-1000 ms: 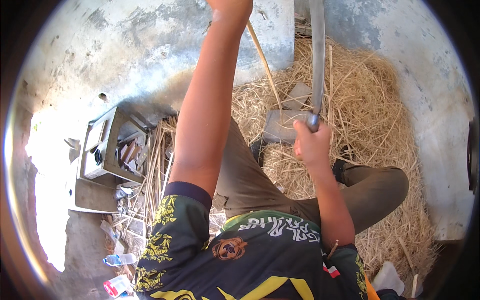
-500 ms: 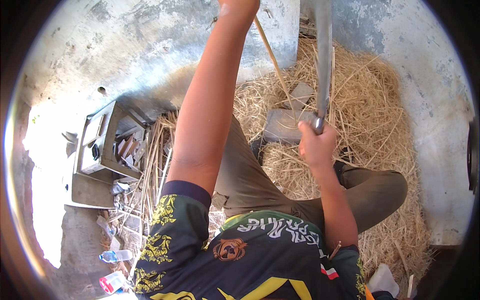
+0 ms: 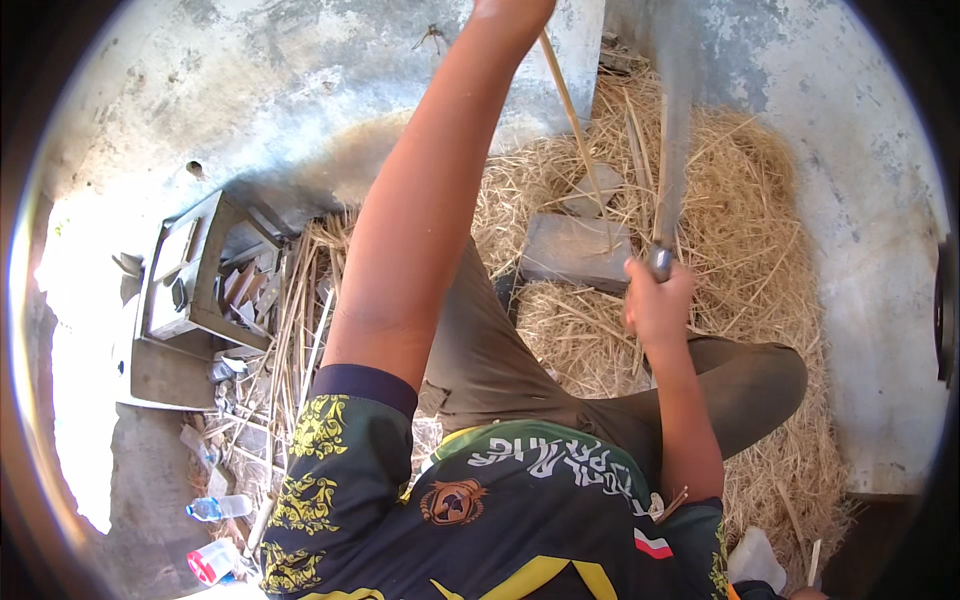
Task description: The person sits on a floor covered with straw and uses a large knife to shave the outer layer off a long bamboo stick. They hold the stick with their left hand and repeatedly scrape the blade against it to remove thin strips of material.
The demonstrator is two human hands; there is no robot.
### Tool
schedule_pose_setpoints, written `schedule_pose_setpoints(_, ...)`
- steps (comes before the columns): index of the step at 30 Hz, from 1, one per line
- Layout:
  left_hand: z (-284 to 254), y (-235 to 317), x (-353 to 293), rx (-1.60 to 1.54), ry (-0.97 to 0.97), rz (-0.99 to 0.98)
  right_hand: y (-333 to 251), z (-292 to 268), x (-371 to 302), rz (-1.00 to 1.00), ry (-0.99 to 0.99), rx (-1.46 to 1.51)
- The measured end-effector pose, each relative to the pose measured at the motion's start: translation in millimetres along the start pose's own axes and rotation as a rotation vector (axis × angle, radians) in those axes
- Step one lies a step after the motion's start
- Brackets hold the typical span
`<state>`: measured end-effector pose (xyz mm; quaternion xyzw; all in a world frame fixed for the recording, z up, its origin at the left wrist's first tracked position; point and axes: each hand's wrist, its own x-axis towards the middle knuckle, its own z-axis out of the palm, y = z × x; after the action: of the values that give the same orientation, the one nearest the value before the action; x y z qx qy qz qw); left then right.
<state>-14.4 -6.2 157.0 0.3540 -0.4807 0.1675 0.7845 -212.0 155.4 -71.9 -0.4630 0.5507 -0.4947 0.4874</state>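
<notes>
My right hand (image 3: 660, 305) is closed round the handle of a long-bladed machete (image 3: 675, 140). Its blade points up and away, smeared by motion. At the top edge, my left hand (image 3: 515, 8) is partly cut off, with its fingers out of view. A thin pale stick (image 3: 575, 115) comes down from it, seemingly in its grip. The stick's lower end meets a grey-brown block (image 3: 570, 250) lying in front of my legs. The blade stands to the right of the stick, apart from it.
Dry straw and shavings (image 3: 750, 200) cover the floor around the block. A grey stone (image 3: 592, 188) lies behind it. At left are an old wooden cabinet (image 3: 190, 270), loose sticks (image 3: 300, 300), a plastic bottle (image 3: 220, 507) and a red-and-white cup (image 3: 213, 562). Weathered walls stand close by.
My left hand and the stick's upper end have shifted right. My right hand with the machete has moved right and slightly nearer, so the blade is farther from the block.
</notes>
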Motion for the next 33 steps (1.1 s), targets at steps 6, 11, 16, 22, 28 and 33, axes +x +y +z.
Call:
schedule_pose_setpoints(6, 30, 5, -10, -0.113, 0.006, 0.016, 44, -23, 4, 0.202, 0.041, -0.234)
schedule_pose_setpoints(11, 41, 4, -10, -0.141, -0.002, 0.035, 0, -26, -4, 0.134, 0.051, -0.188)
schedule_pose_setpoints(16, 45, 15, -10, -0.216, -0.088, -0.003, -30, -18, -13, -0.03, 0.047, 0.061)
schedule_pose_setpoints(22, 51, 32, -13, -0.239, -0.086, 0.062, 72, -26, 17, 0.27, -0.082, -0.272)
schedule_pose_setpoints(28, 47, 29, -17, -0.245, -0.08, -0.021, 38, -27, 9, 0.264, 0.029, 0.067)
schedule_pose_setpoints(33, 43, 31, -14, -0.251, -0.169, 0.037, -24, -26, -8, 0.051, 0.038, 0.048)
